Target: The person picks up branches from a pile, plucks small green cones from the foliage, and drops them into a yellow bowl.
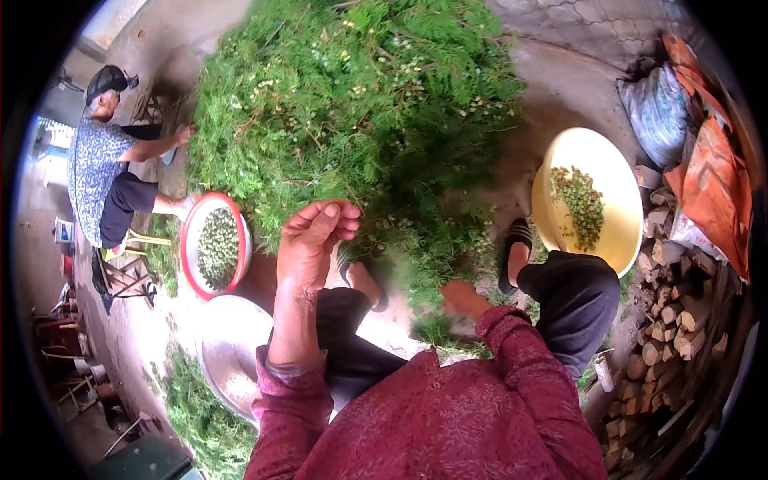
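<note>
My left hand [318, 240] is raised in front of me with its fingers curled and the thumb against the index finger; whether something small is pinched there cannot be told. Low between my knees, my right hand [463, 299] touches a green conifer sprig [435, 288], its grip partly hidden. A large heap of cut conifer branches [336, 102] with pale green cones lies ahead. To the right, a tilted yellow basin [615, 180] holds a small pile of green cones [579, 207]. On the left, a red-rimmed basin [186, 240] holds many green cones [218, 249].
A metal basin [231, 348] stands by my left leg, near more cut greenery [204, 414]. Another person [102, 156] sits at the left, one hand at the heap. Stacked firewood [666, 324], an orange sack [717, 192] and a pale woven sack [657, 114] lie at right.
</note>
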Motion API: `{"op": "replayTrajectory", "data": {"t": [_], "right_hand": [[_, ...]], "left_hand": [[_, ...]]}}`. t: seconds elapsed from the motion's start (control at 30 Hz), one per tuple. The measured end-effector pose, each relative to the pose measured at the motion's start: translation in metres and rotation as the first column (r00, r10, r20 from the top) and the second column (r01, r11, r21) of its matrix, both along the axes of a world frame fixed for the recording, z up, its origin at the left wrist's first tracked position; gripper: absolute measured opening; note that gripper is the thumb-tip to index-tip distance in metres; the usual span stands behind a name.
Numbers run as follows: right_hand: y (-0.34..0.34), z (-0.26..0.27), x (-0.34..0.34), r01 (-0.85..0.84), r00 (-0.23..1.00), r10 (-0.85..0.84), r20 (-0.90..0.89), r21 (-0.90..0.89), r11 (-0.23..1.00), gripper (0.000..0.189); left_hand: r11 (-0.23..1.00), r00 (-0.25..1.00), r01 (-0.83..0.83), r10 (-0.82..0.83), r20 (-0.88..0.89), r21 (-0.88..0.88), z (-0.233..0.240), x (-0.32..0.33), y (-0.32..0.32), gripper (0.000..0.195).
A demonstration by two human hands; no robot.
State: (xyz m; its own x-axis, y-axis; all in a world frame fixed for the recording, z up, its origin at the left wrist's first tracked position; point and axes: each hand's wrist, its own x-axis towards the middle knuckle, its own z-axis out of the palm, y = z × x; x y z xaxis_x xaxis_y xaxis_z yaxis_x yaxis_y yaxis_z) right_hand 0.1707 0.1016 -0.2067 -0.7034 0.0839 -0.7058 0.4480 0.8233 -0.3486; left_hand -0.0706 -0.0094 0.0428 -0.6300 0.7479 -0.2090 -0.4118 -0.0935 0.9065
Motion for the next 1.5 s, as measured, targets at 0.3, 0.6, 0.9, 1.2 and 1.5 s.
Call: {"op": "replayTrajectory", "data": {"t": [0.3,0.6,0.9,1.2,1.5], "right_hand": [[-0.036,-0.031,-0.009,-0.041,0.998,0.025,0.062,0.262,0.964,0.026],[-0.011,-0.048,-0.014,0.059,0.996,-0.047,-0.071,0.174,0.983,0.026],[0.064,0.076,-0.057,0.298,0.881,-0.311,-0.356,-0.093,0.95,0.024],[0.093,0.176,-0.063,0.412,0.757,-0.584,-0.292,-0.481,0.774,0.033],[0.108,0.237,-0.063,0.384,0.582,-0.757,-0.296,-0.721,0.577,0.032]], "left_hand": [[0.999,0.998,-0.041,0.041,0.057,-0.009,-0.004,-0.006,-0.019,0.015],[1.0,0.998,-0.026,0.027,0.064,-0.004,0.0,-0.005,-0.021,0.015],[0.999,1.0,0.005,-0.007,-0.027,-0.049,-0.005,0.001,-0.013,0.016],[0.987,0.983,0.14,-0.149,-0.103,-0.083,-0.011,0.012,0.005,0.017],[0.976,0.975,0.174,-0.19,-0.116,-0.133,-0.015,0.015,0.013,0.015]]}}
